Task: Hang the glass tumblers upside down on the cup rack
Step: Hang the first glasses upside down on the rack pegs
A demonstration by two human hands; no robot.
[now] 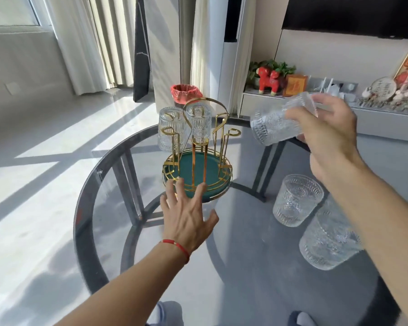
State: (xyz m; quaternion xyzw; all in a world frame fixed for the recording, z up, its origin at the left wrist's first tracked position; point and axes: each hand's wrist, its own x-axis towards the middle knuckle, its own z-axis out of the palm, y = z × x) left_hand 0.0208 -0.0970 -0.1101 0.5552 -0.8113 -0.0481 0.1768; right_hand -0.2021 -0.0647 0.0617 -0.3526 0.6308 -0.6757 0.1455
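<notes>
Head view. Round glass table carries a gold wire rack with a green base tray.

Left hand: fingers spread apart, empty, tips at the near rim of the rack base; whether they touch it cannot be told. Red string on the wrist.

Right hand: raised above the table, to the right of the rack. Fingers clamped on a tumbler, gripping its base end. Tumbler tilted, mouth pointing left and down toward the rack, clear of the pegs.

Beyond the left fingers, two tumblers sit inverted on rack pegs: one at far left, one at the back centre, just beside each other. The nearer and right-hand pegs are bare.

Below the right hand, two more tumblers stand on the table, mouth up: one nearer the rack, the other just beside it, closer to the person and partly behind the right forearm.
</notes>
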